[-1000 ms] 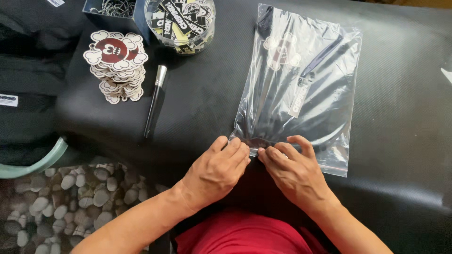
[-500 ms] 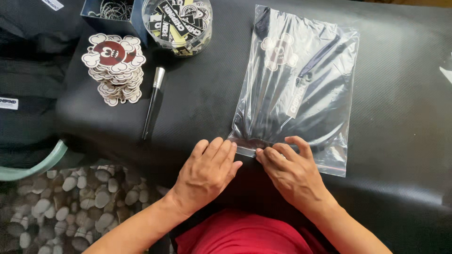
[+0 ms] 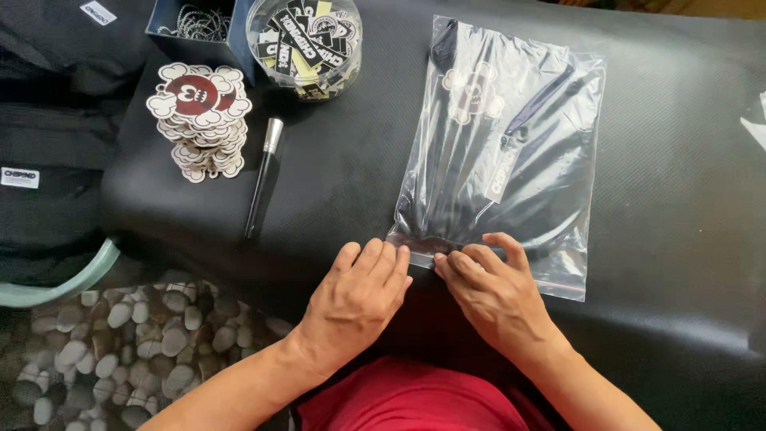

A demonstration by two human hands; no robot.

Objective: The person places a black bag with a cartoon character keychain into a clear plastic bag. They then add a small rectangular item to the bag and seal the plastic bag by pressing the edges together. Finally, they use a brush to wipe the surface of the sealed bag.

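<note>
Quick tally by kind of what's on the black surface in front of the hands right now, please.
Clear plastic bag with dark folded garment, under the left hand and right hand: 1
Stack of stickers: 1
Clear round tub of labels: 1
Dark box of chains: 1
Black pen: 1
Total: 5

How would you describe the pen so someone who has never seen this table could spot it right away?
Start at the black table and go to its left end, where a stack of round stickers lies. The pen lies just right of that stack, left of the clear bag that both hands press. It is the only long, thin thing there: black with a silver top.
</note>
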